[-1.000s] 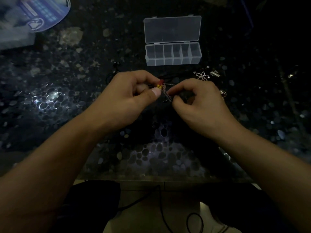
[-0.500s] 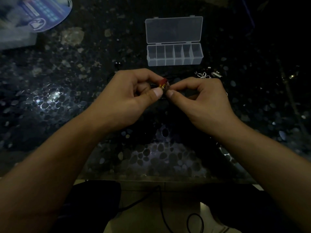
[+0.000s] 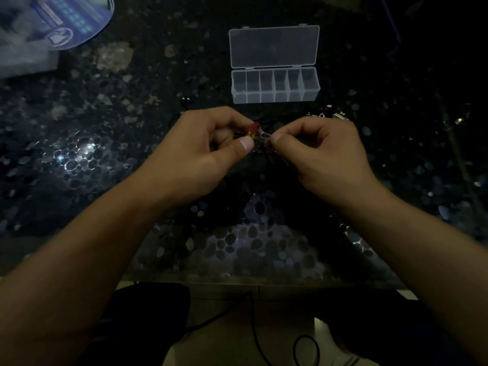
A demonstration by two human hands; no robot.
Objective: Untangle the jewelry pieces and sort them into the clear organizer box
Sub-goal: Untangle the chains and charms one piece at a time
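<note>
Dim light, dark speckled table (image 3: 87, 154). L hand (image 3: 206, 154) pinches the tangle (image 3: 260, 140) at the red-yellow bead (image 3: 253, 128), thumb over curled fingers. R hand (image 3: 324, 154) pinches the chain end just beside it, thumb and forefinger tips closed on it. Tangle held between the hands, above the table, near side of the box (image 3: 274, 85).

Change: 1 s ago hands were slightly apart w/ a bit of chain showing between; half a sec ago thumbs nearly met; now a short gap again. Reads as small working tugs, knot not yet free.

Box lid open, compartments look empty, so sorting not begun. More pieces (image 3: 338, 115) lie on table behind R hand, details too dark. Blue disc (image 3: 74, 19) far L.
</note>
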